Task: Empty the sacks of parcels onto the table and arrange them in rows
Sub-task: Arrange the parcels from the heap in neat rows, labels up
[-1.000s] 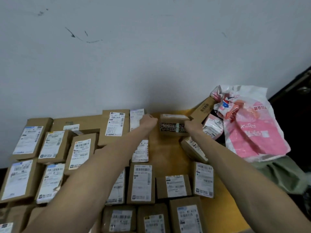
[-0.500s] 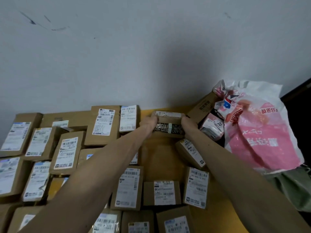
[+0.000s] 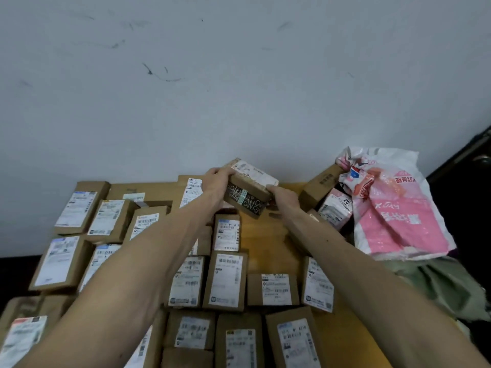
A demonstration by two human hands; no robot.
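1. The left hand [image 3: 215,181] is gripping the left end of a small cardboard box [image 3: 251,185]. Its fingers are curling over the far edge, and their tips are disappearing behind the box.
2. The right hand [image 3: 283,196] is clasping the box's lower right corner. Most of its fingers are tucking underneath, so how they are lying cannot be told.
3. The box is hanging tilted between both hands over the far middle of the tabletop [image 3: 268,243], close to the white wall [image 3: 239,88]. Black lettered tape is running round it. The print on its white label is blurring beyond reading, and whether its lowest corner is touching the wood is hard to tell.
4. Cardboard parcels [image 3: 225,281] are lying label-up in rows across the left and near side. Both forearms are covering several, and the left and bottom edges of the view are cutting off others.
5. At the right, a pink-and-white plastic bag [image 3: 403,219] is slumping over the tabletop's edge. It is partly hiding a white pouch [image 3: 336,211] and a brown carton [image 3: 321,185] that is leaning beside it.
6. A green sack [image 3: 435,282] is lying crumpled below the bag, with its shape mostly lost in shadow.
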